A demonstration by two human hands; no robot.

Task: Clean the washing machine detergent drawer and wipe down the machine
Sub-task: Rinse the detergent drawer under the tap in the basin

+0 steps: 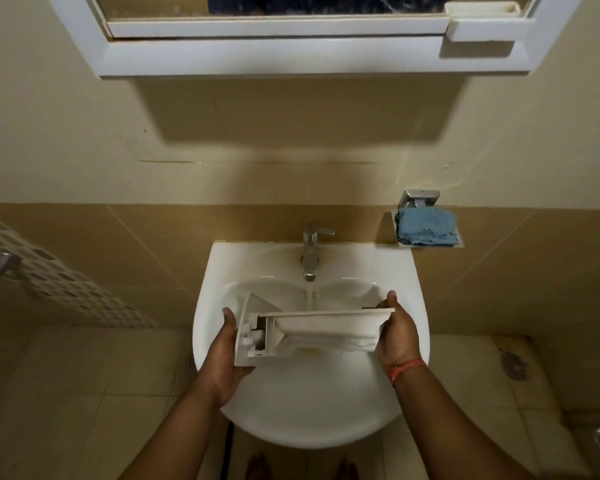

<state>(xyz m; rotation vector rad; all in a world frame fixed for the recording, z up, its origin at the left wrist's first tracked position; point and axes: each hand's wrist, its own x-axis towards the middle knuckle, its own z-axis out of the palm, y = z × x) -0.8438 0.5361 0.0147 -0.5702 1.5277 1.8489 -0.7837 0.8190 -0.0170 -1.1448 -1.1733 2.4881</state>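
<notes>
A person holds a white detergent drawer (312, 336) over a white wash basin (219, 271), gripping it at both ends. The left hand (227, 355) grasps the drawer's front panel end, thumb curled over its upper edge and fingers hidden beneath; the right hand (397, 332) clasps the opposite end, thumb hooked over the far rim and the rest of the fingers wrapped out of sight behind it. The drawer lies lengthwise between the two hands, its open compartment turned toward the camera, raised above the bowl rather than resting in it. A thin stream of water runs from the chrome tap (310, 251), just beyond the fingertips, and falls behind the drawer's far edge. An orange thread band (406, 368) circles the right wrist. Beyond the right hand and to its outer side, a folded blue cloth (426, 226) sits on a wall-mounted metal soap tray (404, 244). A white-framed mirror cabinet (291, 57) hangs on the tiled wall above.
</notes>
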